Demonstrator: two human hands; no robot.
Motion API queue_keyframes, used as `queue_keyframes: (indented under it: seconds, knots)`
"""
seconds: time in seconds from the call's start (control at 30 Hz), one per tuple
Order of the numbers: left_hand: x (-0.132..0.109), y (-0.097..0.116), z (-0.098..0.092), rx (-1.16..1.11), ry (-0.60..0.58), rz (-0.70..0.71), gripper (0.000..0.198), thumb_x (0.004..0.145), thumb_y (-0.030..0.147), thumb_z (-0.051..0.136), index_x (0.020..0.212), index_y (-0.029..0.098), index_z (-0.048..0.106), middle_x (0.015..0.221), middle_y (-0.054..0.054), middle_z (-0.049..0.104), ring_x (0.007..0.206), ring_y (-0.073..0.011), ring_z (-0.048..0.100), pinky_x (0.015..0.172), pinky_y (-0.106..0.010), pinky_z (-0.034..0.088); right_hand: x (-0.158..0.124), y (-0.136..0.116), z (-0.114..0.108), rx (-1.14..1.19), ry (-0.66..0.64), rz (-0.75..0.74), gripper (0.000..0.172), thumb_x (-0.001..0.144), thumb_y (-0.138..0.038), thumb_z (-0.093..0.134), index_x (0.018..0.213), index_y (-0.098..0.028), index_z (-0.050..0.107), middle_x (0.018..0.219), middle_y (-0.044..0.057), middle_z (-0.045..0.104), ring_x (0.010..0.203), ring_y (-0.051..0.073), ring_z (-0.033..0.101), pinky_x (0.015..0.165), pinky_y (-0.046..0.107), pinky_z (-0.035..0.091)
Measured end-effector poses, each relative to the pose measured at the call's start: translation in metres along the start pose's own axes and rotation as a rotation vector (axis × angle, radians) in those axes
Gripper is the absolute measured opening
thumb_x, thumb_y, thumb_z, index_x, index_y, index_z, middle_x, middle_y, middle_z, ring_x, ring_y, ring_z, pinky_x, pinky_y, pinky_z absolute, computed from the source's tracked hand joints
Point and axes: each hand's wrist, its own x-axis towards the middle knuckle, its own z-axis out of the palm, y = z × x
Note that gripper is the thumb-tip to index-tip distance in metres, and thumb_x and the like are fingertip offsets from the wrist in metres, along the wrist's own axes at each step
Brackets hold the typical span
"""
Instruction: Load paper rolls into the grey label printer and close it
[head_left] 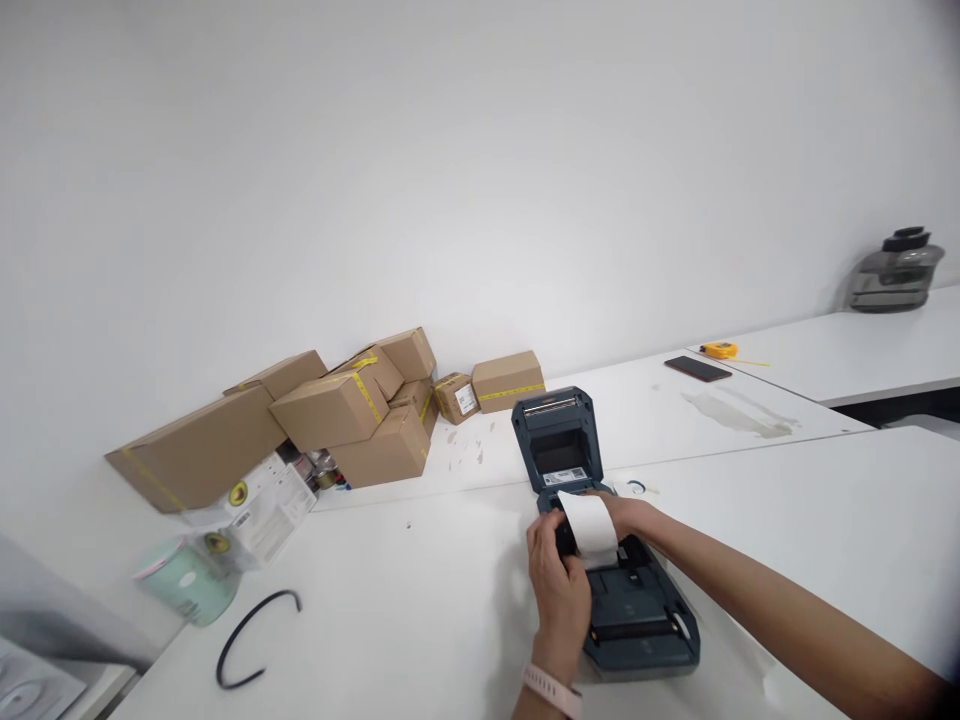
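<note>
A dark grey label printer point(634, 600) lies on the white table with its lid point(556, 445) tipped up. In its bay is a white label roll point(589, 525), a loose strip curving over the top. My left hand point(556, 570), a pink band at its wrist, is closed against the roll's left end, fingers curled beside the dark core. From the right, my right hand point(624, 512) grips the other side of the roll; most of its fingers are hidden behind the paper.
Several cardboard boxes point(330, 410) are piled along the wall at left. A green tub point(187, 580) and a black curved strip point(244, 635) lie nearer. Toward the right are a phone point(697, 369), a yellow tape measure point(718, 350) and a dark jug point(896, 272).
</note>
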Motion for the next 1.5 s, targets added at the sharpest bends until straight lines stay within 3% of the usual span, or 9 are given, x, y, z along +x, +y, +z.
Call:
queue_keyframes:
  seconds: [0.2, 0.4, 0.5, 0.73, 0.9, 1.0, 1.3, 1.4, 1.5]
  knots:
    - [-0.024, 0.013, -0.003, -0.12, -0.174, -0.019, 0.048, 0.076, 0.012, 0.053, 0.124, 0.017, 0.06, 0.122, -0.013, 0.064, 0.116, -0.0262, 0.058, 0.103, -0.037, 0.044, -0.001, -0.009, -0.003, -0.135, -0.146, 0.064, 0.034, 0.093, -0.038, 0.062, 0.119, -0.016, 0.063, 0.124, 0.005, 0.063, 0.107, 0.027, 0.063, 0.089, 0.042, 0.055]
    - [-0.017, 0.009, 0.001, -0.079, -0.182, 0.05, 0.015, 0.077, 0.016, 0.062, 0.085, 0.021, 0.074, 0.099, -0.009, 0.073, 0.105, -0.0275, 0.063, 0.105, -0.044, 0.041, 0.001, -0.013, -0.007, -0.247, -0.239, 0.103, 0.034, 0.094, -0.036, 0.061, 0.123, -0.017, 0.06, 0.124, 0.007, 0.062, 0.106, 0.023, 0.064, 0.088, 0.043, 0.055]
    - [-0.02, 0.003, 0.002, -0.074, -0.18, 0.104, 0.014, 0.077, 0.014, 0.063, 0.07, 0.022, 0.072, 0.079, -0.005, 0.073, 0.088, -0.0239, 0.066, 0.11, -0.046, 0.037, 0.0, -0.016, -0.01, -0.269, -0.269, 0.103, 0.033, 0.095, -0.036, 0.06, 0.122, -0.017, 0.06, 0.124, 0.007, 0.063, 0.105, 0.023, 0.064, 0.088, 0.043, 0.056]
    - [-0.031, -0.006, -0.002, -0.047, -0.194, 0.27, 0.023, 0.076, 0.008, 0.064, 0.083, 0.025, 0.077, 0.09, -0.004, 0.078, 0.091, -0.0239, 0.07, 0.11, -0.05, 0.04, -0.01, -0.025, -0.02, -0.281, -0.339, -0.008, 0.032, 0.093, -0.034, 0.062, 0.119, -0.016, 0.062, 0.122, 0.007, 0.064, 0.101, 0.021, 0.065, 0.084, 0.04, 0.056]
    - [-0.046, -0.015, 0.003, 0.069, -0.152, 0.437, 0.03, 0.078, 0.011, 0.064, 0.1, 0.028, 0.076, 0.095, -0.006, 0.078, 0.1, -0.0284, 0.071, 0.106, -0.054, 0.047, -0.016, -0.029, -0.022, -0.258, -0.231, -0.051, 0.035, 0.069, -0.04, 0.082, 0.095, -0.017, 0.077, 0.093, 0.003, 0.076, 0.091, 0.025, 0.071, 0.078, 0.033, 0.051]
    - [-0.06, -0.023, 0.012, 0.1, -0.093, 0.516, 0.032, 0.081, 0.013, 0.059, 0.107, 0.027, 0.073, 0.096, -0.008, 0.079, 0.102, -0.0289, 0.072, 0.1, -0.053, 0.052, -0.018, -0.027, -0.021, -0.232, -0.164, -0.058, 0.039, 0.057, -0.041, 0.085, 0.09, -0.02, 0.081, 0.088, 0.003, 0.079, 0.089, 0.027, 0.072, 0.073, 0.029, 0.046]
    - [-0.079, -0.044, 0.038, 0.036, 0.079, 0.554, 0.026, 0.092, 0.026, 0.049, 0.102, 0.029, 0.073, 0.091, -0.007, 0.079, 0.097, -0.0263, 0.074, 0.091, -0.044, 0.059, -0.018, -0.023, -0.017, -0.172, -0.118, -0.071, 0.034, 0.052, -0.039, 0.084, 0.081, -0.021, 0.081, 0.079, 0.003, 0.078, 0.08, 0.025, 0.072, 0.07, 0.028, 0.045]
    - [-0.08, -0.054, 0.041, 0.027, 0.079, 0.559, 0.026, 0.091, 0.028, 0.051, 0.106, 0.03, 0.072, 0.094, -0.007, 0.079, 0.1, -0.0263, 0.073, 0.093, -0.044, 0.058, -0.035, -0.033, -0.035, -0.128, -0.037, -0.128, 0.029, 0.051, -0.036, 0.086, 0.075, -0.022, 0.08, 0.073, 0.0, 0.077, 0.072, 0.022, 0.071, 0.066, 0.027, 0.045]
    - [-0.08, -0.058, 0.041, 0.038, 0.041, 0.567, 0.023, 0.089, 0.026, 0.055, 0.103, 0.03, 0.073, 0.098, -0.007, 0.079, 0.103, -0.0269, 0.072, 0.096, -0.044, 0.056, -0.055, -0.05, -0.073, -0.043, 0.203, -0.2, 0.027, 0.073, -0.046, 0.074, 0.077, -0.02, 0.077, 0.08, 0.001, 0.076, 0.074, 0.019, 0.069, 0.067, 0.025, 0.047]
